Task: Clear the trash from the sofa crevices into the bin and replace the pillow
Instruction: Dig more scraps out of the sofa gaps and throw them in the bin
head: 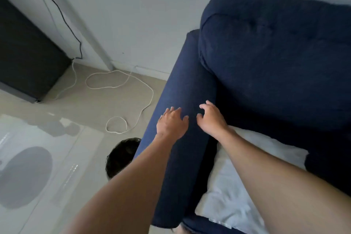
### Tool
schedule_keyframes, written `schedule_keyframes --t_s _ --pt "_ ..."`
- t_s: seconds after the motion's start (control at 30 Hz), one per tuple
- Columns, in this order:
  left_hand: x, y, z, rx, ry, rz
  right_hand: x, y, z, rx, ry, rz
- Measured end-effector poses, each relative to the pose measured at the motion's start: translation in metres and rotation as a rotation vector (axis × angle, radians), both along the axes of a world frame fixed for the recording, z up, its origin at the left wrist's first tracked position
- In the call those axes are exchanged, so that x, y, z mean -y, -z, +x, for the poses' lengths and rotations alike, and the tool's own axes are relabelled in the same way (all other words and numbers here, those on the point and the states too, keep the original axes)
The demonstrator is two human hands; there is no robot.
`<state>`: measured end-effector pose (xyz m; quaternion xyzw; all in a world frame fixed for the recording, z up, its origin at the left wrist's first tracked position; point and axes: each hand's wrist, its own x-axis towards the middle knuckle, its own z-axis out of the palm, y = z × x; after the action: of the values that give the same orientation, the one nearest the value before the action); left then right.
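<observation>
Leaning over the sofa's (266,66) armrest (182,85), both hands hover open and empty, left hand (171,124) above it, right hand (211,118) over the crevice, pillow (228,192) pushed to the seat's front edge, bin (121,156) waiting beside.

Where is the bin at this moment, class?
In the head view, the bin stands on the floor at lower centre-left, tight against the outer side of the sofa armrest, partly hidden behind the left forearm.

- Sofa armrest (182,100) lies directly under the left hand (171,124), blocking downward.
- White pillow (237,186) fills the seat beneath the right hand's (211,119) wrist.
- Back cushion (275,59) walls off ahead.
</observation>
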<state>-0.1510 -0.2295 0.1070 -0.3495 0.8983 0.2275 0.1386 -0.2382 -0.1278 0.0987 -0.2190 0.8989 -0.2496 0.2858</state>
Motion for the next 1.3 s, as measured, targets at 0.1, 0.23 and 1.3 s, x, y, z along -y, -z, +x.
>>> schedule_keyframes --t_s 0.1,0.23,1.3 --pt "-0.046 0.001 -0.041 0.016 0.124 0.011 -0.057 -0.001 -0.037 -0.009 0.072 0.035" --pt "-0.105 -0.001 -0.09 0.037 0.224 0.008 -0.122 -0.001 -0.079 -0.033 0.173 0.066" --pt "-0.332 0.219 -0.302 0.3 0.596 0.3 -0.367 0.218 -0.234 0.24 0.447 0.241"
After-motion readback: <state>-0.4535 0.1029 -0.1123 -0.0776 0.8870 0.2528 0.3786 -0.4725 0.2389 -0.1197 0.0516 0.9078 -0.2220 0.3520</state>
